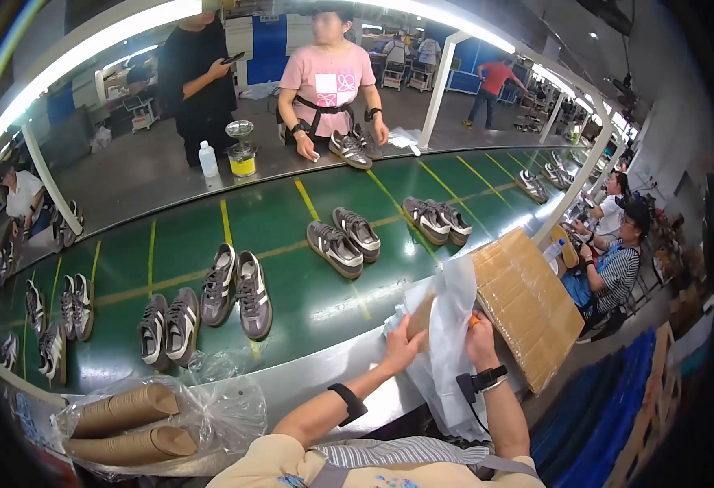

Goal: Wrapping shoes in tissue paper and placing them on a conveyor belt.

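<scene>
At the near steel edge of the belt (292,236), my left hand (400,348) presses flat, fingers together, on the white tissue sheet (448,342) and the tan insert (422,315) tucked in it. My right hand (479,335) is curled around the sheet's right side, pinching the paper near something small and orange; I cannot tell what that is. The sheet lies just off the belt's near edge, draped over the steel lip and hanging down toward my lap. Its long axis runs roughly up and down in view, top end toward the belt, loose tail pointing at me. I judge it light, limp and easily torn or creased, so best held at an edge with a flat palm steadying the middle; the insert looks stiffer and gives a firmer purchase. A cardboard sheet (528,305) leans just right of the tissue. On the belt, pairs of grey shoes (334,242) sit well apart. Left of my arm, by the belt's near edge, is a clear bag of brown paper cones (133,427).
</scene>
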`<control>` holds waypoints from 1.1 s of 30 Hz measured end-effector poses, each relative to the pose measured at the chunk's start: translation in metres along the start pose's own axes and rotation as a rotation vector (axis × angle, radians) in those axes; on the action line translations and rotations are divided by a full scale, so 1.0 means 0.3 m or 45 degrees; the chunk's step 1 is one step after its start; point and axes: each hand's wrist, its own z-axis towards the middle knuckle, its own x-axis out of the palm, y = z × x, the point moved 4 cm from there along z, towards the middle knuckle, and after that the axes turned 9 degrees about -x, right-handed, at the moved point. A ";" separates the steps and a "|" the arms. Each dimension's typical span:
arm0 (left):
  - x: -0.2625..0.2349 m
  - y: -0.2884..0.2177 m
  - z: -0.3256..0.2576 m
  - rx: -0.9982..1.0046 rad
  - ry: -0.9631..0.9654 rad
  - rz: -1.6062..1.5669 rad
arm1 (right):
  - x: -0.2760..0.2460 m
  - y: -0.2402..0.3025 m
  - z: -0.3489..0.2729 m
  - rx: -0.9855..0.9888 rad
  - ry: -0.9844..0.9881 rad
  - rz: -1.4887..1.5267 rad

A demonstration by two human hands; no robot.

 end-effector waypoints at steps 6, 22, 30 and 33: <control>-0.184 -0.051 0.047 -0.030 -0.278 -0.129 | 0.327 0.044 -0.071 -0.085 0.226 0.141; -0.535 -0.037 -0.105 0.052 1.052 0.206 | 0.958 0.338 -0.164 -0.877 1.353 -1.083; -0.262 -0.184 -0.386 0.058 1.699 0.404 | 1.103 0.448 -0.256 -1.392 0.730 -0.903; -0.255 -0.216 -0.311 -0.231 1.085 -1.040 | 1.101 0.425 -0.325 -1.392 0.697 -0.765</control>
